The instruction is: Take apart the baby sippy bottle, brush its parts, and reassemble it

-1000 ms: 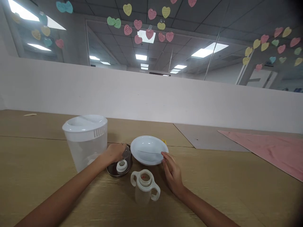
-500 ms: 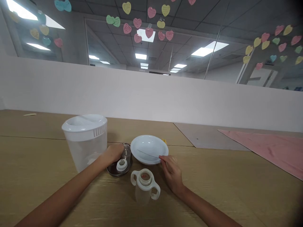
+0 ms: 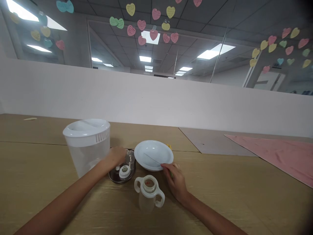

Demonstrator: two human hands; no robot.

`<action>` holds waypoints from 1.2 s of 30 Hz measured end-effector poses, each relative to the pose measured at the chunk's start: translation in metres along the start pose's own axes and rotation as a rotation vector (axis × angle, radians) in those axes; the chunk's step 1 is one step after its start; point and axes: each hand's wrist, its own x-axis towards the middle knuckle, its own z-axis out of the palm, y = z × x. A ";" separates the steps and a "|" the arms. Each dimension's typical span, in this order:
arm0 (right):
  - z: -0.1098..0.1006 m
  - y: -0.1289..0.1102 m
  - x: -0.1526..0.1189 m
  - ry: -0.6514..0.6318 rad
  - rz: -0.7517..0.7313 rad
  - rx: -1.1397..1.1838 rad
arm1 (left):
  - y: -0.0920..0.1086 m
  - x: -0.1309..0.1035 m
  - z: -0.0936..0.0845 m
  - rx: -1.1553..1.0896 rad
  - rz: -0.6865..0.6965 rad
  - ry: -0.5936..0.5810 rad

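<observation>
My right hand [image 3: 176, 181] pinches a thin wire-like rod [image 3: 152, 158], its far part reaching over the white bowl [image 3: 143, 150]. A bit of green shows within that palm. My left hand [image 3: 116, 156] is bent down over the dark oval tray [image 3: 114, 178], fingers curled and mostly hidden; I cannot make out what they hold. On the tray lie a clear dome-shaped cover [image 3: 130, 157], a white ring-shaped cap [image 3: 124, 172] and a small white piece [image 3: 117, 168]. In front stands an uncapped baby bottle [image 3: 148, 195] with two white handles.
A tall translucent bucket [image 3: 86, 151] with a white lid stands left of the tray. Something yellow [image 3: 169, 147] shows behind the bowl. A pink cloth [image 3: 276, 150] lies far right, beside a grey sheet [image 3: 212, 142]. A white wall [image 3: 156, 104] closes off the table's back.
My left hand has shifted slightly left, leaving more of the clear cover and a small white piece visible. My right hand has moved slightly left, and the rod is tilted more steeply.
</observation>
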 end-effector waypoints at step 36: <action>-0.003 -0.042 0.025 0.302 0.341 0.542 | 0.054 -0.018 -0.002 -0.529 0.418 0.278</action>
